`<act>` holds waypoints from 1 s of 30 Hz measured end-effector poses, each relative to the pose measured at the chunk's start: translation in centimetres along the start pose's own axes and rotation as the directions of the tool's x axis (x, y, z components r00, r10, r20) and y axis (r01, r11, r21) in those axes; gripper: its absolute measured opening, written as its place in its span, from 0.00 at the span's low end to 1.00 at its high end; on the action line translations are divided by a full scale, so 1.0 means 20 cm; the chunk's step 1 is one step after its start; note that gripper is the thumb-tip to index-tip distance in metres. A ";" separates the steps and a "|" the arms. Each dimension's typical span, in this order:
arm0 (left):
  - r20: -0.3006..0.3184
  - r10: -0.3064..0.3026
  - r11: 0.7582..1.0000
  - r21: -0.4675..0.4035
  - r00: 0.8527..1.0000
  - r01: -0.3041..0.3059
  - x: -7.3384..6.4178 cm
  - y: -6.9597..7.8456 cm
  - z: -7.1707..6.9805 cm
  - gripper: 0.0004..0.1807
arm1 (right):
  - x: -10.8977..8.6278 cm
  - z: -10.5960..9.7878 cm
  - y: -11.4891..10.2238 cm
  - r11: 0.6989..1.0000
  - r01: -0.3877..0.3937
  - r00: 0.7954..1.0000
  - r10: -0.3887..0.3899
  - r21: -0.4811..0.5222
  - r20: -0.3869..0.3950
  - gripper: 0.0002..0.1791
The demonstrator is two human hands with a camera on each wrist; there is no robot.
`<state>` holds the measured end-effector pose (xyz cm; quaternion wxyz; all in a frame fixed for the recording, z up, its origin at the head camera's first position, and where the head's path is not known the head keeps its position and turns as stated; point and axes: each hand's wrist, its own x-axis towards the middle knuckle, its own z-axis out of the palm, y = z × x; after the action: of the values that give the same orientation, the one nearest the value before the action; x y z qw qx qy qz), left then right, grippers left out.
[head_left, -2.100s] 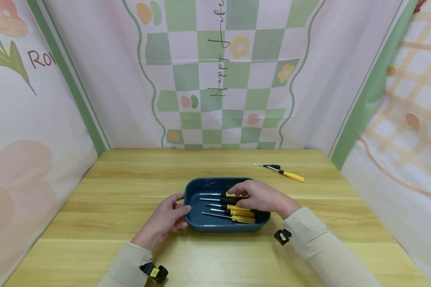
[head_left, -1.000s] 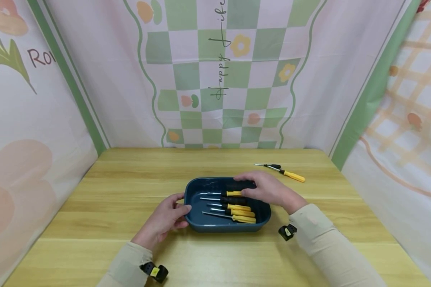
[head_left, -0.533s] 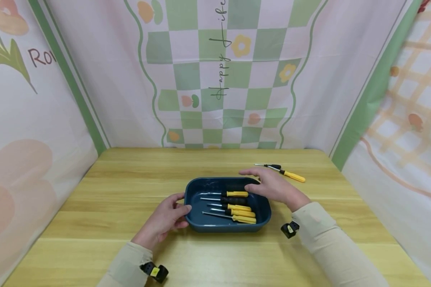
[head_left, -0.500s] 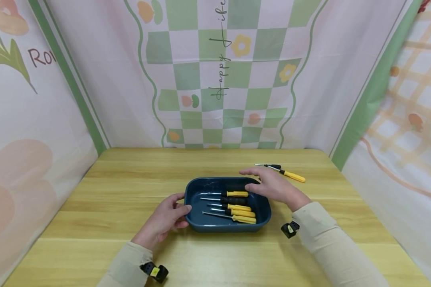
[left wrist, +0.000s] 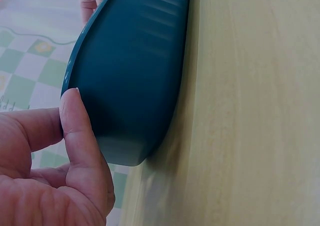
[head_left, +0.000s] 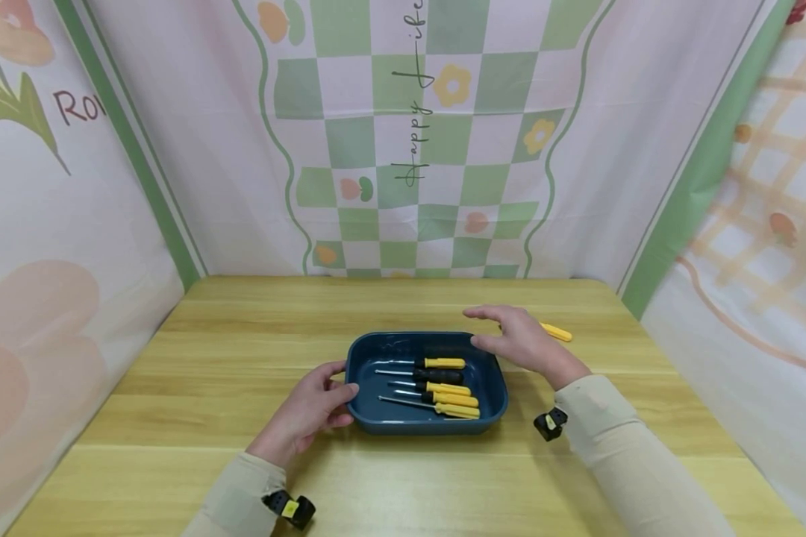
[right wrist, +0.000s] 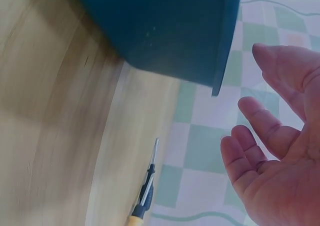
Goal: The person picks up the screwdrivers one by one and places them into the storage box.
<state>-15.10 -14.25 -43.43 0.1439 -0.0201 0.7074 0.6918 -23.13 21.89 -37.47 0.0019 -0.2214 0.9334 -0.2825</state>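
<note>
My left hand (head_left: 319,406) pinches the left end of a dark blue rectangular tray (head_left: 416,428), thumb over the rim and fingers against the outside. Inside the tray, several screwdrivers lie roughly side by side with their tips to the left. Among them are a yellow-handled screwdriver (head_left: 445,363) at the back and a black-handled screwdriver (head_left: 438,377) in front of it. My right hand (head_left: 520,339) hovers by the tray's back right corner, fingers spread, holding nothing. Behind it lies another yellow screwdriver (head_left: 556,333); a black screwdriver (right wrist: 146,190) beside it shows in the right wrist view.
The tray stands on a wooden table (head_left: 242,328). A printed curtain (head_left: 416,149) hangs behind the table's far edge, with more printed cloth at both sides.
My right hand has let go of a screwdriver in the tray, lifted, and moved right and back toward the two on the table, now partly covering them. The left hand stays at the rim.
</note>
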 end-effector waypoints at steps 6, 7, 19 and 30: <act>-0.002 0.000 1.000 -0.005 1.000 0.000 0.00 0.00 0.00 0.30 | 0.00 -0.02 0.04 0.999 -0.009 1.000 0.008 -0.031 -0.022 0.28; -0.002 0.001 1.000 -0.006 1.000 -0.001 0.00 0.00 0.00 0.30 | 0.01 -0.02 0.05 0.999 -0.007 1.000 0.006 -0.033 -0.024 0.28; -0.004 0.003 1.000 -0.004 1.000 -0.003 0.00 0.00 0.00 0.30 | 0.01 -0.04 0.14 0.998 -0.020 0.998 0.017 -0.060 -0.065 0.30; -0.004 0.004 1.000 0.001 1.000 -0.004 0.00 0.00 0.00 0.30 | 0.01 -0.07 0.22 0.997 -0.047 0.994 0.041 -0.061 -0.104 0.30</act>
<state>-15.10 -14.20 -43.53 0.1411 -0.0201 0.7080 0.6917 -25.23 25.77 -38.62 -0.0467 -0.1859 0.9453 -0.2638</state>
